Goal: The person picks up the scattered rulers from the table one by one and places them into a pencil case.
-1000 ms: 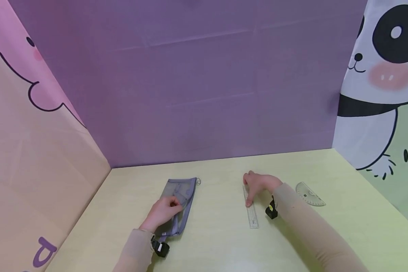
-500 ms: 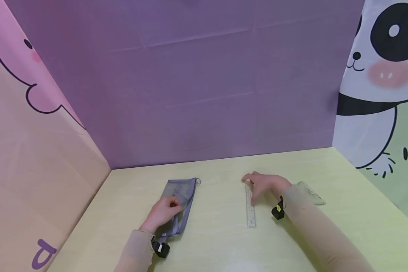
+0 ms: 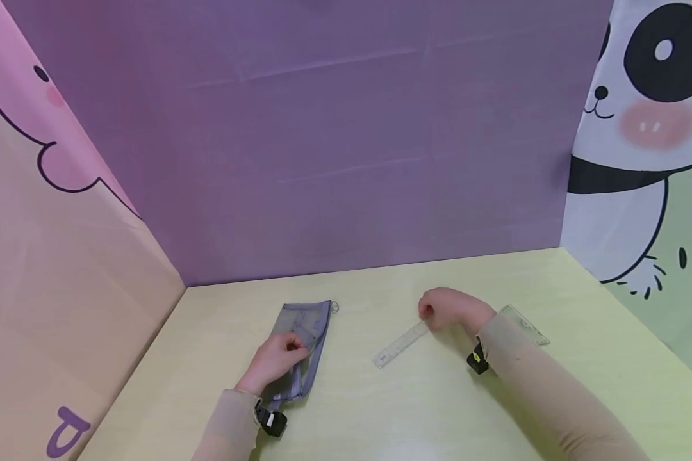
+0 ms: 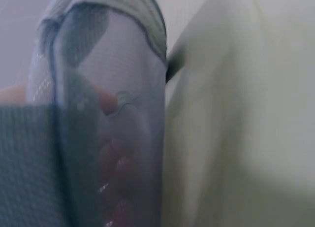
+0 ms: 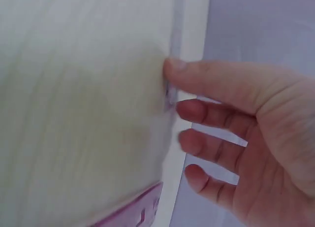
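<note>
In the head view my left hand (image 3: 273, 362) lies over a grey see-through mesh zip pouch (image 3: 300, 315) with purple edging, thumb and forefinger pinching it. Through the pouch's clear wall (image 4: 133, 54), the left wrist view shows the fingers dimly. A clear ruler (image 3: 400, 346) slants across the table, its far end pinched by my right hand (image 3: 452, 307). The right wrist view shows the thumb (image 5: 206, 79) on the end of the ruler (image 5: 171, 96), with the other fingers curled below it. Whether the ruler is raised off the table I cannot tell.
A clear protractor (image 3: 527, 325) lies on the pale table (image 3: 352, 422), partly behind the right sleeve. A small ring (image 3: 335, 307) hangs at the pouch's far corner. Purple cloth (image 3: 323, 160) stands along the back, with printed panels on both sides.
The ruler has turned from nearly upright in view to a slant, its near end swinging left. The right hand's fingers have drawn together on its far end. The left hand stays put.
</note>
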Action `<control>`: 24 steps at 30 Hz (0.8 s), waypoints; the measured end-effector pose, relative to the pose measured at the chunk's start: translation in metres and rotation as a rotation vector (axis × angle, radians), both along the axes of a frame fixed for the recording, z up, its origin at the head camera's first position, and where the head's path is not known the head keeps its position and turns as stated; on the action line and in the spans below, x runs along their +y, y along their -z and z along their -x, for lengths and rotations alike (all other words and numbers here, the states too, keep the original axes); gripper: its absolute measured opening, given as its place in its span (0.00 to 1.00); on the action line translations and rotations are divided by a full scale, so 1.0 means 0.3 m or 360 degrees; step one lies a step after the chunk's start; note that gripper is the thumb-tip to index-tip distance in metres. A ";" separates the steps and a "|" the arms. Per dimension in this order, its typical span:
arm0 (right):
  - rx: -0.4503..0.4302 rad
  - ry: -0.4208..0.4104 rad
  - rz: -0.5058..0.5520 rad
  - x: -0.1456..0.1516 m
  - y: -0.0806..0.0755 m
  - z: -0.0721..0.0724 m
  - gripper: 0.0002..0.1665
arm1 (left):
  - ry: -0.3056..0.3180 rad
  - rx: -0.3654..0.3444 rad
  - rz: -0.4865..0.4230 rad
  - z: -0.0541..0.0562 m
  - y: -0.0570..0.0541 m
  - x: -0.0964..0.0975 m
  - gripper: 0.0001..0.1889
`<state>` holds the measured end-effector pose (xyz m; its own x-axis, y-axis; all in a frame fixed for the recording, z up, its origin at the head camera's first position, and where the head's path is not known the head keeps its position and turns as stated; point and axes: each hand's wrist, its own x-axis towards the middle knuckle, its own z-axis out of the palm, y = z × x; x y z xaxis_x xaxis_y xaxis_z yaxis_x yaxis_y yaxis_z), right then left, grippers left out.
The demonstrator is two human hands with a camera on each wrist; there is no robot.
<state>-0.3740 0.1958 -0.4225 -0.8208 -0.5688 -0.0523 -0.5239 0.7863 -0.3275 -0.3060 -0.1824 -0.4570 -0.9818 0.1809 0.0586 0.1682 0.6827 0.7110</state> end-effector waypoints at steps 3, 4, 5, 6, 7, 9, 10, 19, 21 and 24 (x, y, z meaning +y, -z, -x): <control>0.0000 -0.0032 0.0024 0.004 -0.004 -0.007 0.12 | -0.0001 0.0010 0.0006 0.002 -0.006 0.001 0.03; -0.0009 -0.0036 0.0033 0.004 -0.004 -0.009 0.11 | 0.0000 0.0010 0.0008 0.002 -0.008 0.001 0.03; -0.0021 -0.0041 0.0044 0.004 -0.004 -0.012 0.11 | 0.0001 0.0011 0.0010 0.002 -0.009 0.001 0.03; -0.0032 -0.0046 0.0055 0.004 -0.004 -0.014 0.10 | 0.0002 0.0010 0.0011 0.002 -0.010 0.001 0.03; -0.0046 -0.0042 0.0068 0.003 -0.004 -0.016 0.10 | 0.0003 0.0009 0.0010 0.002 -0.009 0.001 0.04; -0.0070 -0.0032 0.0084 0.001 -0.004 -0.018 0.10 | 0.0003 0.0012 0.0007 0.000 -0.008 0.001 0.04; -0.0082 -0.0028 0.0096 -0.001 -0.003 -0.018 0.10 | 0.0003 0.0011 0.0004 0.000 -0.006 0.001 0.04; -0.0202 -0.0036 0.0166 0.008 0.050 -0.004 0.11 | 0.0006 0.0009 0.0013 0.000 0.012 0.000 0.04; -0.0198 -0.0052 0.0192 0.012 0.063 0.001 0.10 | -0.0004 0.0010 0.0016 0.001 0.012 0.000 0.03; -0.0195 -0.0052 0.0227 0.021 0.065 -0.001 0.09 | -0.0006 0.0011 0.0015 0.004 0.008 0.004 0.03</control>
